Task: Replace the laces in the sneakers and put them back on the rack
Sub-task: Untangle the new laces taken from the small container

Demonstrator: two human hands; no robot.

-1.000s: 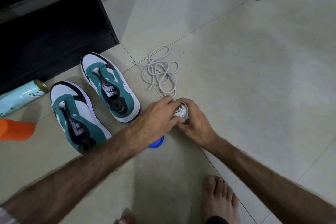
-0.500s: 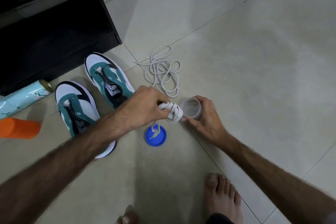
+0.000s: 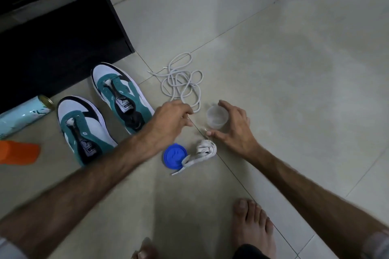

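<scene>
- The bundled new lace (image 3: pixel 205 149) lies on the floor tile (image 3: pixel 273 69), knotted into a wad, with one flat tail trailing across the blue lid (image 3: pixel 174 155).
- I judge it light, soft and limp. It is best pinched at the loose tail tip, since pulling on the wad would tighten it.
- The two sneakers (image 3: pixel 101 115) stand side by side, unlaced, just in front of the dark rack (image 3: pixel 52 38).
- The old grey lace (image 3: pixel 182 82) lies loosely coiled beyond the hands.
- My left hand (image 3: pixel 170 120) hovers near that coil with fingers relaxed and holds nothing. It is blurred.
- My right hand (image 3: pixel 231 128) is spread round the clear cup (image 3: pixel 217 116), fingers straight. I cannot tell whether they touch it.
- An orange bottle (image 3: pixel 19 152) and a pale tube (image 3: pixel 23 118) lie at the left edge.
</scene>
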